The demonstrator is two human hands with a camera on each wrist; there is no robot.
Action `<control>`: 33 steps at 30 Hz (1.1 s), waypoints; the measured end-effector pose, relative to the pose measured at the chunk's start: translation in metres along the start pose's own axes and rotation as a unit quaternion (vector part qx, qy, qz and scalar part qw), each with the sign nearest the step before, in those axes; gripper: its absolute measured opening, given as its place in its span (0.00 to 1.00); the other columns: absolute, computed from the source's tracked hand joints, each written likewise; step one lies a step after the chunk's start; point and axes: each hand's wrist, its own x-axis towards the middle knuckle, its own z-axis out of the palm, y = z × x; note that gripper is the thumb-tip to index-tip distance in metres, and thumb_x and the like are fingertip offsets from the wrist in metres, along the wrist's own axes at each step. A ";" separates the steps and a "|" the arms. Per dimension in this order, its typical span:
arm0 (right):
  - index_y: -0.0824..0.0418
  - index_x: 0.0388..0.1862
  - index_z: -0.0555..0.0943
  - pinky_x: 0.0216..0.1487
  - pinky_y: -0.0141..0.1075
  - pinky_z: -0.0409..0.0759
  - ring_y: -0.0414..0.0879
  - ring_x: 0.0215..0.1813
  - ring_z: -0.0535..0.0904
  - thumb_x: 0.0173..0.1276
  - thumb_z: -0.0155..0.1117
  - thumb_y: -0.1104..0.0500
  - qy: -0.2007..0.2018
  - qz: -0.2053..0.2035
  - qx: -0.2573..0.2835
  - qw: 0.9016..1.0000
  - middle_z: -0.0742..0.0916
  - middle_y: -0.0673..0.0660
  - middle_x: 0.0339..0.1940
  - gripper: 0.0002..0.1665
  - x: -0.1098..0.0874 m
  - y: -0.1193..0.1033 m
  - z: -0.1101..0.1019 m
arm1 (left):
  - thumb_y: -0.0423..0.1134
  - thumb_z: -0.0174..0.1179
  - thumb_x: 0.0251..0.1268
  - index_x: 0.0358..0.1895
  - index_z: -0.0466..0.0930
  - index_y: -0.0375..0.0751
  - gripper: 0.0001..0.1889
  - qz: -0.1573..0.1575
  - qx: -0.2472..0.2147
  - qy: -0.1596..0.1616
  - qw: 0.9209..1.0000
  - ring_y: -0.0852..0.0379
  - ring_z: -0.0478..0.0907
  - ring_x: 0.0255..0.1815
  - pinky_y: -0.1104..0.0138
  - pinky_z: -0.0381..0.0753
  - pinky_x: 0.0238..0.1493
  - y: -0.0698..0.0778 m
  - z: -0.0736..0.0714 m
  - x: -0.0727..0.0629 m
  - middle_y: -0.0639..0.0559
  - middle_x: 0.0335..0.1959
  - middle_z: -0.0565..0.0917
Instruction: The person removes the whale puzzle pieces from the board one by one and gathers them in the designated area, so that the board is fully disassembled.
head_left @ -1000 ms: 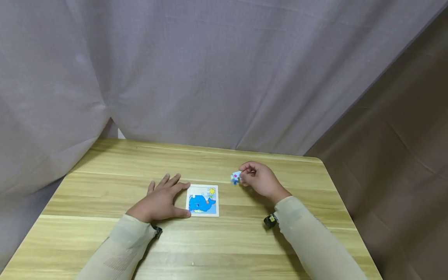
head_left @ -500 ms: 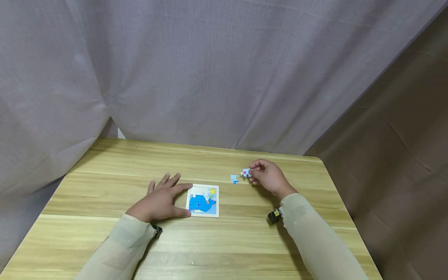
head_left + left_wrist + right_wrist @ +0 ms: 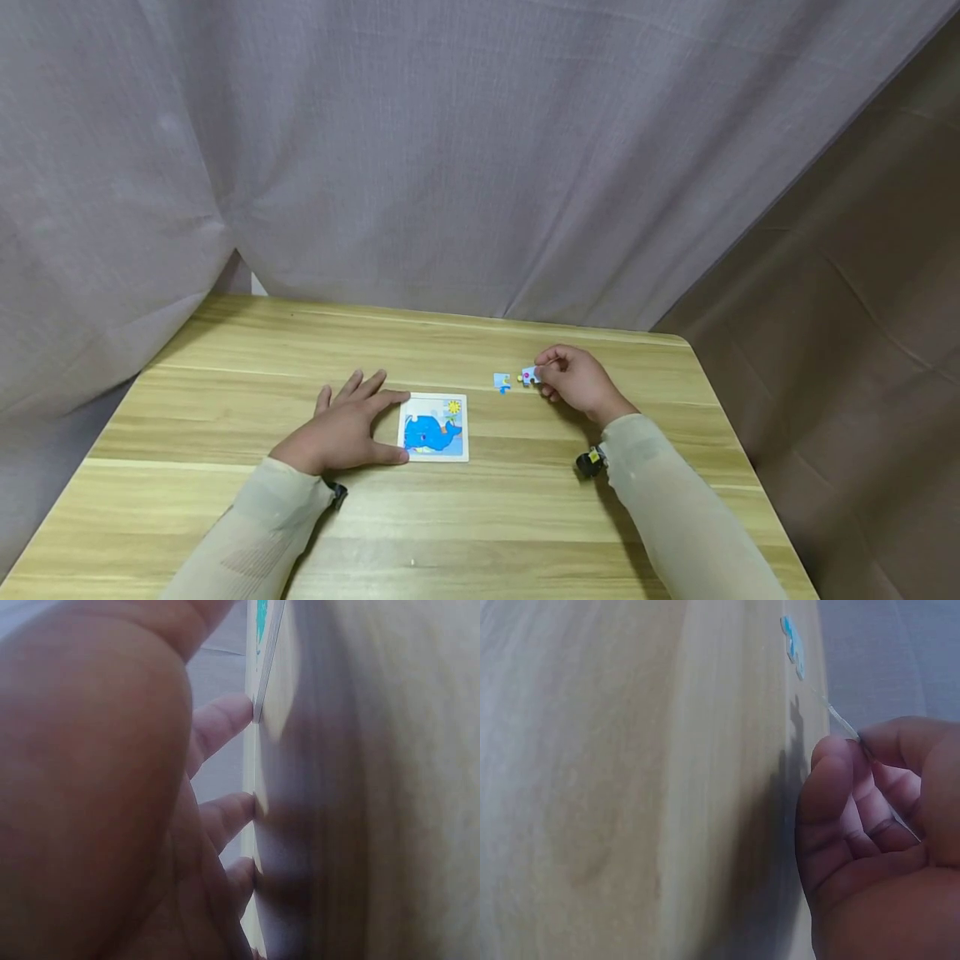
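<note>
A square whale puzzle (image 3: 435,435) with a white border lies on the table in the head view. My left hand (image 3: 341,433) is spread beside it, thumb and index fingertips on its two left corners. The left wrist view catches only the puzzle's thin edge (image 3: 266,679) by a fingertip. My right hand (image 3: 579,385) pinches a light blue puzzle piece (image 3: 529,376) with a pink mark between thumb and fingers, its right end covered. In the right wrist view this piece (image 3: 843,722) appears edge-on, tilted above the tabletop. Just left of it lies a second puzzle piece (image 3: 501,382), pale blue and yellow.
The wooden table (image 3: 420,533) fills the lower part of the head view. Grey curtain (image 3: 420,167) hangs along its back edge, and a darker curtain (image 3: 840,333) hangs on the right. A small black device (image 3: 589,463) sits at the right wrist.
My right hand has moved right with the pinched piece, away from the other piece it overlapped, then dipped slightly. My left hand stays at the puzzle's corners.
</note>
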 end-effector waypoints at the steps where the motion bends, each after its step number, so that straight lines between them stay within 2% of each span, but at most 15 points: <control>1: 0.62 0.59 0.85 0.40 0.39 0.91 0.50 0.37 0.89 0.84 0.70 0.58 -0.001 0.001 -0.004 1.000 0.90 0.60 0.39 0.12 0.000 0.001 0.000 | 0.70 0.81 0.59 0.85 0.72 0.65 0.51 -0.001 0.000 0.000 1.000 0.27 0.38 0.96 0.18 0.34 0.83 0.000 0.000 0.000 0.41 0.96 0.52; 15: 0.60 0.56 0.86 0.38 0.38 0.89 0.48 0.35 0.87 0.85 0.69 0.58 -0.006 0.005 -0.028 1.000 0.89 0.56 0.36 0.09 0.004 0.006 0.002 | 0.69 0.81 0.60 0.85 0.72 0.63 0.50 0.003 -0.001 -0.001 1.000 0.27 0.38 0.96 0.18 0.34 0.83 0.001 -0.002 -0.001 0.41 0.96 0.51; 27: 0.57 0.53 0.86 0.30 0.35 0.81 0.46 0.30 0.82 0.85 0.68 0.55 -0.009 -0.009 -0.100 0.995 0.87 0.54 0.32 0.08 0.003 0.000 0.004 | 0.69 0.81 0.60 0.85 0.72 0.63 0.50 0.004 0.000 0.000 1.000 0.27 0.38 0.96 0.18 0.34 0.83 0.000 -0.002 -0.001 0.41 0.96 0.51; 33: 0.54 0.52 0.87 0.29 0.36 0.78 0.46 0.29 0.79 0.85 0.68 0.52 -0.005 -0.012 -0.135 0.991 0.87 0.52 0.31 0.08 0.002 0.000 0.004 | 0.69 0.81 0.60 0.85 0.72 0.63 0.50 0.005 0.001 0.001 1.000 0.27 0.39 0.96 0.18 0.34 0.83 -0.001 -0.001 -0.001 0.41 0.96 0.51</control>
